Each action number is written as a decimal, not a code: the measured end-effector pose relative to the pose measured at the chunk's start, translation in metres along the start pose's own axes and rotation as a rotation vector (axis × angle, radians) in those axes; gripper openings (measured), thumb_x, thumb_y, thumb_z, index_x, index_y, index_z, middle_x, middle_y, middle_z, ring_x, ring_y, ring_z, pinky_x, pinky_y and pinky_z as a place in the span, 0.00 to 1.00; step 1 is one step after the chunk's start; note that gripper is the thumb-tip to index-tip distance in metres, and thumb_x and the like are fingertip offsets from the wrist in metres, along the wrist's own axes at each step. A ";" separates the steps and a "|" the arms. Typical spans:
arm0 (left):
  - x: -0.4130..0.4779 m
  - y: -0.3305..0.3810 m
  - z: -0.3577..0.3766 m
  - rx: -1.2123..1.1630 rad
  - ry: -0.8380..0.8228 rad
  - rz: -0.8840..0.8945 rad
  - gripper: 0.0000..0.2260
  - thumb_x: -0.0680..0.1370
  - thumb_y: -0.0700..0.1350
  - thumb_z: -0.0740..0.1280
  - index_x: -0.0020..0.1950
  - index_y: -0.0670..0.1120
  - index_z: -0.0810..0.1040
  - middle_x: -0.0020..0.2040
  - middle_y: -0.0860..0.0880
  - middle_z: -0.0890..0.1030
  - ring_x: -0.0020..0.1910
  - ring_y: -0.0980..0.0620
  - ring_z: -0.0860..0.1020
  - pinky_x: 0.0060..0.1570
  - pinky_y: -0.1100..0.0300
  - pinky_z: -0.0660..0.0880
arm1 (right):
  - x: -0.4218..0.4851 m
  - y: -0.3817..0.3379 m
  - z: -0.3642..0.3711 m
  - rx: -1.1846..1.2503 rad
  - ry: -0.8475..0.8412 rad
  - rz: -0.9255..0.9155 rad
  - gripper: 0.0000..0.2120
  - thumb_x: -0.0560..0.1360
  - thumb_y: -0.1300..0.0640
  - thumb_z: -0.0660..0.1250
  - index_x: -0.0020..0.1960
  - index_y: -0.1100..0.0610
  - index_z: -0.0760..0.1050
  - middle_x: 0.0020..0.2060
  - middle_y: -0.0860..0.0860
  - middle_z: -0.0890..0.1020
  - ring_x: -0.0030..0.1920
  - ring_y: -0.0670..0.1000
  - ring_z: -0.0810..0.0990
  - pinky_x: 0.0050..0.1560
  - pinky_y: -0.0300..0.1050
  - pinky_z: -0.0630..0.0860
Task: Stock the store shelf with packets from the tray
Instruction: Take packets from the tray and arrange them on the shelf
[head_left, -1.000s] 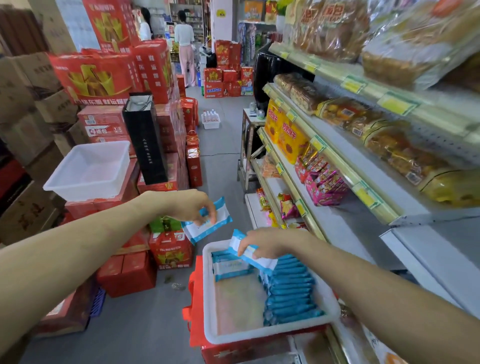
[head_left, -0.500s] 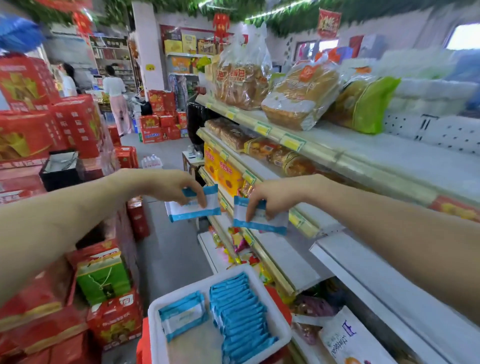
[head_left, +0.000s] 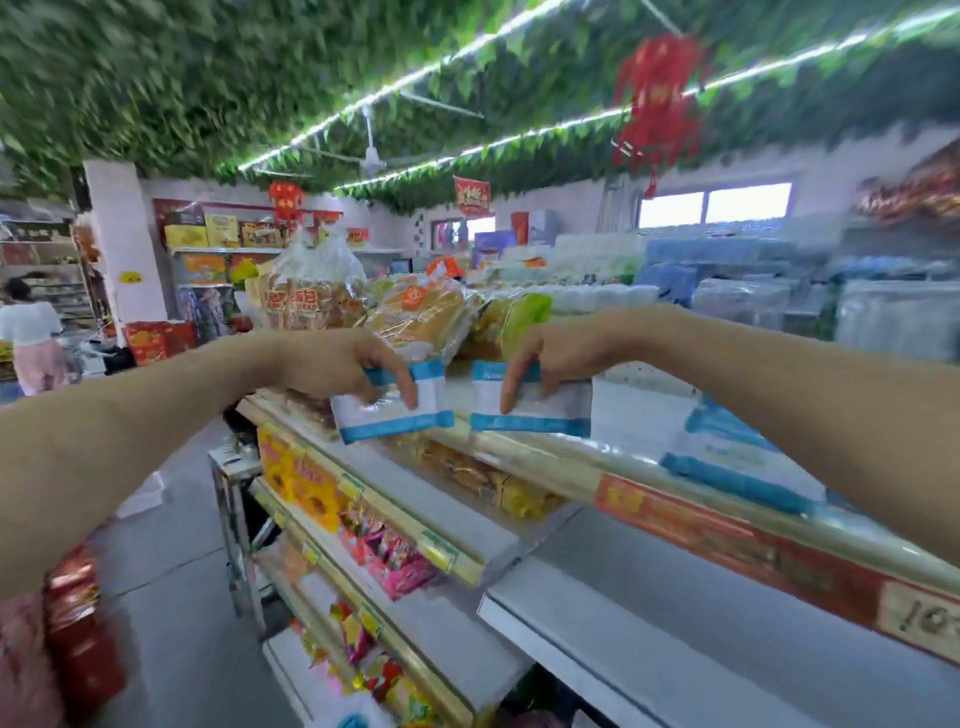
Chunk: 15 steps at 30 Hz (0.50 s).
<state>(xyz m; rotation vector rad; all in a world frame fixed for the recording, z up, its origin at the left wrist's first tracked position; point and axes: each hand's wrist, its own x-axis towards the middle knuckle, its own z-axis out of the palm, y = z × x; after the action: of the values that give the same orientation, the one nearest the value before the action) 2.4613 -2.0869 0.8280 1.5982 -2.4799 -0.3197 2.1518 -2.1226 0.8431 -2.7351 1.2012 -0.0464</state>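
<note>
- The left hand (head_left: 343, 369) pinches one blue-and-white packet (head_left: 395, 421) by its top edge, fingers curled over it. The right hand (head_left: 550, 358) grips a second packet (head_left: 550, 402) the same way.
- Both hang close side by side just over the front rail (head_left: 545, 467) of the top shelf (head_left: 639, 410), not yet set down. The tray is out of sight.
- Held only at the top edge, either one could slip and drop to the lower shelves or the floor.
- Set too near the rail, a packet may tip off the front.
- The bread bags (head_left: 415, 312) sit just behind the left hand; a push inward could crush them.
- The stocked packets (head_left: 727, 462) lie beside the right forearm, where a careless sweep could scatter them.
</note>
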 end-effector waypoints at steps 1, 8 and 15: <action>0.011 0.016 0.000 0.001 0.004 0.029 0.23 0.79 0.34 0.66 0.54 0.64 0.86 0.55 0.56 0.82 0.42 0.57 0.79 0.42 0.61 0.76 | -0.016 0.012 -0.007 0.001 0.012 0.027 0.24 0.74 0.69 0.67 0.53 0.41 0.87 0.42 0.32 0.80 0.40 0.35 0.75 0.37 0.32 0.67; 0.099 0.150 0.013 -0.070 0.009 0.265 0.23 0.78 0.32 0.67 0.51 0.61 0.87 0.56 0.59 0.81 0.51 0.53 0.78 0.51 0.59 0.74 | -0.159 0.099 -0.054 0.004 0.132 0.261 0.26 0.75 0.71 0.64 0.53 0.42 0.87 0.60 0.40 0.80 0.57 0.48 0.76 0.55 0.41 0.73; 0.157 0.271 0.036 -0.117 0.006 0.452 0.21 0.79 0.34 0.67 0.51 0.62 0.87 0.59 0.58 0.82 0.52 0.54 0.81 0.47 0.66 0.76 | -0.313 0.193 -0.073 -0.046 0.225 0.588 0.24 0.76 0.71 0.64 0.49 0.42 0.86 0.62 0.42 0.77 0.60 0.47 0.75 0.61 0.48 0.70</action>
<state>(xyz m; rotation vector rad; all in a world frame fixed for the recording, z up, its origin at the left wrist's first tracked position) 2.1508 -2.1188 0.8714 0.9548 -2.6652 -0.3792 1.7921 -2.0302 0.8958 -2.3435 2.0373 -0.2631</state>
